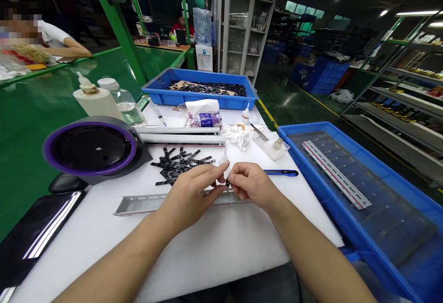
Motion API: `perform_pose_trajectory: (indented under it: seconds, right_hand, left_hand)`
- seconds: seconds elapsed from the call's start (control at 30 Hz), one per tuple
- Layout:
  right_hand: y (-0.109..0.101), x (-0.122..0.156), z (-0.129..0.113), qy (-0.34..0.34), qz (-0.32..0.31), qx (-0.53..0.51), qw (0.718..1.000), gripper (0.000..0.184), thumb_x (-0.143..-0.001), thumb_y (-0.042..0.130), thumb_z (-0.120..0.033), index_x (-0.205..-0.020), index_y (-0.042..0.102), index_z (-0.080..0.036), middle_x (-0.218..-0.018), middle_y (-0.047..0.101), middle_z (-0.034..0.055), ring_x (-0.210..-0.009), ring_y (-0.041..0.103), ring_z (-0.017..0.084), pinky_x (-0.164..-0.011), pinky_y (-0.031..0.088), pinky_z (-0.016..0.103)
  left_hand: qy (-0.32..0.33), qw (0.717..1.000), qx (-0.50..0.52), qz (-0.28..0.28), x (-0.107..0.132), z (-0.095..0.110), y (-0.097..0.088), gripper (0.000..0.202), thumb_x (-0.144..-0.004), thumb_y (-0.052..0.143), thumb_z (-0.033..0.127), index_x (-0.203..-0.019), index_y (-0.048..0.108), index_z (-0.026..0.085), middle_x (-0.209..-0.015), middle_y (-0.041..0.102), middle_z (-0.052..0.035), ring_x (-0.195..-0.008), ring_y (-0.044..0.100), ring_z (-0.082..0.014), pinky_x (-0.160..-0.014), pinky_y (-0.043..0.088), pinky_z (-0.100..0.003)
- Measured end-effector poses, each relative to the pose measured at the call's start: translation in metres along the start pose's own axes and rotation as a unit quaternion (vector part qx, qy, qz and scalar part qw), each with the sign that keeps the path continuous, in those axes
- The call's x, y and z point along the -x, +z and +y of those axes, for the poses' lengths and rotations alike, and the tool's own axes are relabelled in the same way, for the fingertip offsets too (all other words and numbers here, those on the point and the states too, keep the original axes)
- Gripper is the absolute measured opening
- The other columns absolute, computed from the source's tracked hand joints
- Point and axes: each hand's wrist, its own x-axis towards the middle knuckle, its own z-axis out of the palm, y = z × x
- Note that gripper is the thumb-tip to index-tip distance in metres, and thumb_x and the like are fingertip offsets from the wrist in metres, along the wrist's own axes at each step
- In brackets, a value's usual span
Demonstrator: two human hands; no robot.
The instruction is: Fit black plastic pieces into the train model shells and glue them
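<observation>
My left hand (194,192) and my right hand (251,185) meet over the middle of the white table (207,247). Both are closed in a pinch. A small white glue bottle (224,161) sticks up between the fingers, and a tiny black part (227,183) sits at the fingertips of my right hand. Which hand grips the bottle I cannot tell. Under the hands lies a long grey metal rail (145,203). Behind them is a pile of several black plastic pieces (180,163).
A blue bin (363,229) on the right holds a grey rail (334,174). A blue tray (200,100) of black parts stands at the back. A purple-rimmed round device (92,148), bottles (124,102), a blue utility knife (280,172), tissues (204,111). Another person's arm (65,49) rests far left.
</observation>
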Motion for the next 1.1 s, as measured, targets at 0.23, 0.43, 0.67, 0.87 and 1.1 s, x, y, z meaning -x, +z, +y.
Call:
perform_pose_trajectory:
  seconds: [0.23, 0.43, 0.67, 0.87, 1.1]
  right_hand:
    - [0.0011, -0.0002, -0.0021, -0.028, 0.017, 0.004, 0.999, 0.014, -0.081, 0.061, -0.027, -0.071, 0.054, -0.019, -0.054, 0.055, -0.0067, -0.040, 0.044, 0.005, -0.039, 0.031, 0.017]
    - [-0.0005, -0.0002, 0.0010, -0.031, 0.011, 0.003, 0.999, 0.015, -0.082, 0.061, -0.029, -0.074, 0.056, -0.019, -0.055, 0.056, -0.0065, -0.041, 0.045, 0.006, -0.039, 0.032, 0.017]
    - [0.0008, -0.0004, -0.0015, -0.034, 0.009, -0.011, 0.999, 0.015, -0.082, 0.061, -0.029, -0.073, 0.054, -0.019, -0.055, 0.056, -0.0067, -0.039, 0.044, 0.005, -0.038, 0.030, 0.017]
    - [0.0007, 0.0006, -0.0010, -0.029, 0.015, 0.002, 0.999, 0.015, -0.081, 0.061, -0.029, -0.072, 0.054, -0.019, -0.054, 0.057, -0.0067, -0.038, 0.045, 0.005, -0.037, 0.032, 0.017]
    - [0.0013, 0.0011, 0.0018, -0.049, 0.006, 0.050, 0.998, 0.010, -0.083, 0.059, -0.026, -0.075, 0.056, -0.019, -0.056, 0.058, -0.0061, -0.042, 0.051, 0.007, -0.040, 0.039, 0.017]
  left_hand:
    - [0.004, 0.999, 0.001, 0.033, -0.0006, 0.0025, 0.0013, 0.049, -0.088, 0.061, 0.006, -0.134, 0.054, 0.022, -0.084, 0.063, -0.0014, -0.076, 0.059, -0.0133, -0.070, 0.050, -0.026]
    - [-0.019, 0.998, 0.004, 0.056, -0.0005, 0.0039, 0.0035, 0.047, -0.086, 0.065, 0.007, -0.130, 0.057, 0.020, -0.091, 0.067, -0.0027, -0.084, 0.062, -0.0131, -0.079, 0.052, -0.026]
    - [-0.048, 0.996, 0.001, 0.073, -0.0028, 0.0082, 0.0039, 0.037, -0.086, 0.066, 0.009, -0.121, 0.064, 0.022, -0.085, 0.068, 0.0006, -0.078, 0.064, -0.0112, -0.075, 0.053, -0.024]
    - [-0.059, 0.995, 0.011, 0.073, -0.0035, 0.0096, 0.0037, 0.032, -0.087, 0.065, 0.011, -0.117, 0.068, 0.023, -0.084, 0.071, 0.0005, -0.076, 0.065, -0.0119, -0.071, 0.054, -0.024]
    - [-0.086, 0.995, 0.041, 0.031, -0.0073, 0.0050, -0.0026, 0.031, -0.087, 0.064, 0.011, -0.114, 0.071, 0.023, -0.081, 0.073, 0.0012, -0.070, 0.067, -0.0108, -0.065, 0.052, -0.021]
